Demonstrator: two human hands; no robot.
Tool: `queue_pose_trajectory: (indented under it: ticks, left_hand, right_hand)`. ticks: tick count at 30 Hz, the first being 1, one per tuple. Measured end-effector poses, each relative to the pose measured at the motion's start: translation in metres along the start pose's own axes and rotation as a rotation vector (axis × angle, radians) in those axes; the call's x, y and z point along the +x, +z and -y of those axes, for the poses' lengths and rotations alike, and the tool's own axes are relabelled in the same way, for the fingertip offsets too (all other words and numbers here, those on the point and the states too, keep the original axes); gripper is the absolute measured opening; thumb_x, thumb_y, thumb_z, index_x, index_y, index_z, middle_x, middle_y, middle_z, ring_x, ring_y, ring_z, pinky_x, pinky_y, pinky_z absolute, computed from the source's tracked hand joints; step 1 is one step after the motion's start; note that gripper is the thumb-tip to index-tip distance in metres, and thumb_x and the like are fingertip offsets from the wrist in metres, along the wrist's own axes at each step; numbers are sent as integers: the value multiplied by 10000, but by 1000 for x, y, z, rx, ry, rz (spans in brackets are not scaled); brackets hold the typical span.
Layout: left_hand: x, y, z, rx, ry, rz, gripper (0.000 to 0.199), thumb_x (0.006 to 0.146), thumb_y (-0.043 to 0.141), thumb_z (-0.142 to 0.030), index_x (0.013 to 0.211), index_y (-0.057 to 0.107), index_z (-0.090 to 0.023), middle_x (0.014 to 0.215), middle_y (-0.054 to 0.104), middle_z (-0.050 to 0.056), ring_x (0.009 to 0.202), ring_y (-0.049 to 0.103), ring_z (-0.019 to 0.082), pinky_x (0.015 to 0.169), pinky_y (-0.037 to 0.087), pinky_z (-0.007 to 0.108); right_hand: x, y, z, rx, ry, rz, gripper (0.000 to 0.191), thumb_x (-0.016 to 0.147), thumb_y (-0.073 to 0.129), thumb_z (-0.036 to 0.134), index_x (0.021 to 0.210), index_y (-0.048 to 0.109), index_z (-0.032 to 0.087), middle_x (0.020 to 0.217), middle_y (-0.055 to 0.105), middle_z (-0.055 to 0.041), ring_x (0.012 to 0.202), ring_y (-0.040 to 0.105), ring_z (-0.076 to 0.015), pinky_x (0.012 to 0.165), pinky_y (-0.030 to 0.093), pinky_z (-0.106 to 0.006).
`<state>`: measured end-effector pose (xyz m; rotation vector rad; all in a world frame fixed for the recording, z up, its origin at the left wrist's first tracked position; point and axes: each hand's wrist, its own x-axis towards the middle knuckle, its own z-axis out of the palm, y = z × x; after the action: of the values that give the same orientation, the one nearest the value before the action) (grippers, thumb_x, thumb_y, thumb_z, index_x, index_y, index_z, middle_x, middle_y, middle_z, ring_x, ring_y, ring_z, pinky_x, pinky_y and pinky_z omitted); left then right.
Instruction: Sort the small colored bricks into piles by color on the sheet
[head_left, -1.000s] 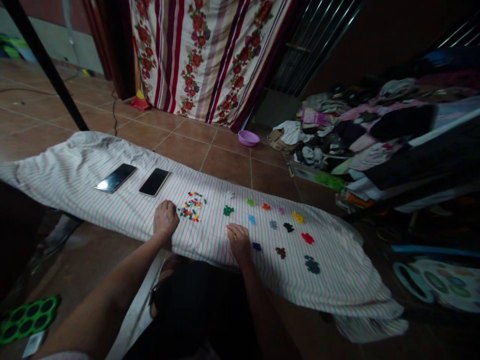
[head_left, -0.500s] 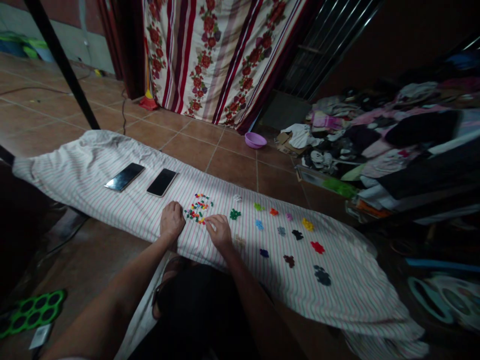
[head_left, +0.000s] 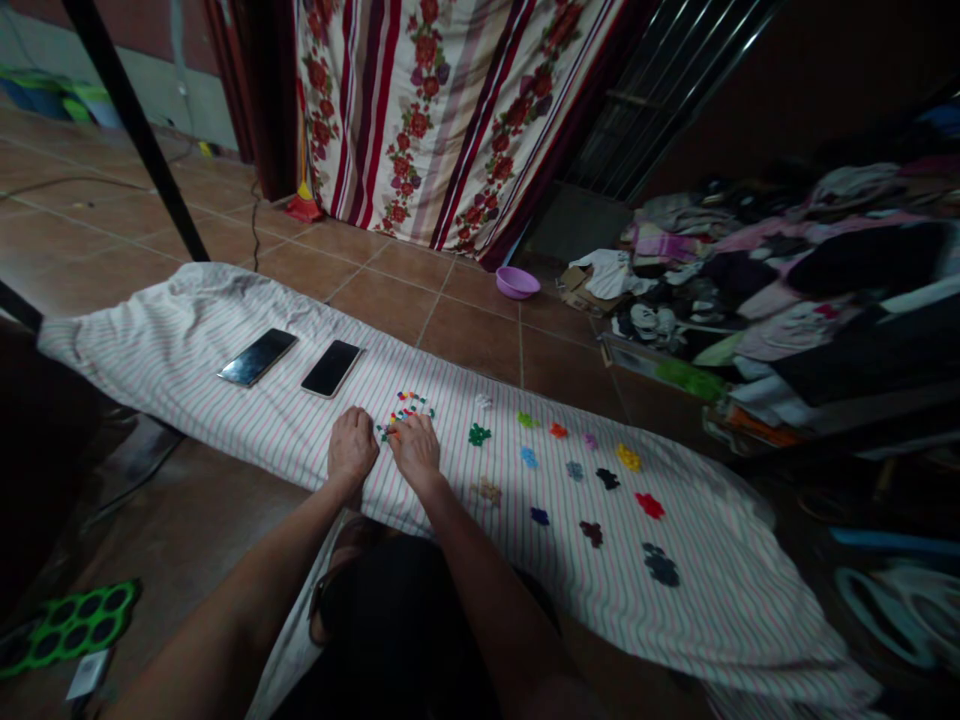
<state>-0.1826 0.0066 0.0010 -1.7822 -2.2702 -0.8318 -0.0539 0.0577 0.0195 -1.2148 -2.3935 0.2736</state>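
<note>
Small pieces in mixed colours (head_left: 411, 397) lie scattered on a striped cloth (head_left: 262, 430). Over the near part of this pile is my right hand (head_left: 417, 450), its fingers bent together down at the pieces and covering some of them. Whatever is between those fingertips is too small to make out. Just left of the pile, my left hand (head_left: 352, 445) rests on the cloth with its fingers curled in; its palm is hidden. Single-colour heaps spread to the right, among them green pieces (head_left: 479, 434), white pieces (head_left: 483, 401), beige pieces (head_left: 489, 491) and light blue pieces (head_left: 529, 457).
Two phones, a silvery one (head_left: 257, 357) and a black-faced one (head_left: 331, 368), lie left of the pile. Yellow pieces (head_left: 628, 457), red pieces (head_left: 650, 505) and dark grey pieces (head_left: 661, 565) sit farther right. Beyond the cloth, a purple basin (head_left: 517, 283) stands on the tiled floor.
My right hand has moved left, from the pile's right edge to over its near part, hiding more pieces. My left hand stays beside the pile. The whole view has shifted slightly.
</note>
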Motion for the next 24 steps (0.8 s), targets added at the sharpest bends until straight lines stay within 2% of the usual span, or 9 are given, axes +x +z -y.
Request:
queue_pose_trajectory:
  ticks: [5, 12, 17, 20, 24]
  left_hand:
    - [0, -1, 0, -6, 3, 4, 148, 829, 416, -127, 871, 546, -185, 926, 585, 134, 915, 536, 272, 853, 438, 411]
    - [0, 0, -1, 3, -3, -10, 155, 838, 407, -124, 882, 546, -177, 940, 588, 139, 922, 538, 271, 859, 438, 406]
    - [0, 1, 0, 15, 4, -18, 146, 840, 415, -125, 871, 547, -179, 932, 594, 128, 938, 546, 265, 876, 439, 397]
    - [1, 2, 0, 23, 6, -20, 148, 842, 412, -124, 865, 548, -178, 930, 597, 127, 932, 550, 261, 875, 440, 393]
    - [1, 2, 0, 28, 7, -21, 148, 849, 410, -130, 865, 550, -176, 939, 601, 129, 924, 552, 260, 863, 441, 391]
  right_hand:
    - [5, -1, 7, -66, 23, 33, 167, 874, 577, 221, 777, 708, 258, 812, 644, -70, 941, 507, -239, 838, 410, -355]
    - [18, -6, 17, -107, 187, 183, 155, 854, 582, 222, 821, 732, 200, 900, 698, -115, 953, 567, -236, 860, 388, -355]
    - [23, -12, 22, -164, 226, 283, 192, 859, 556, 234, 901, 732, 172, 991, 706, -110, 1027, 565, -227, 906, 364, -335]
    - [20, -15, 23, -150, 210, 267, 178, 853, 557, 242, 899, 720, 188, 1010, 702, -87, 1041, 551, -222, 920, 352, -323]
    - [14, -18, 19, -112, 189, 168, 142, 863, 557, 267, 882, 688, 215, 960, 702, -56, 991, 557, -214, 889, 366, -309]
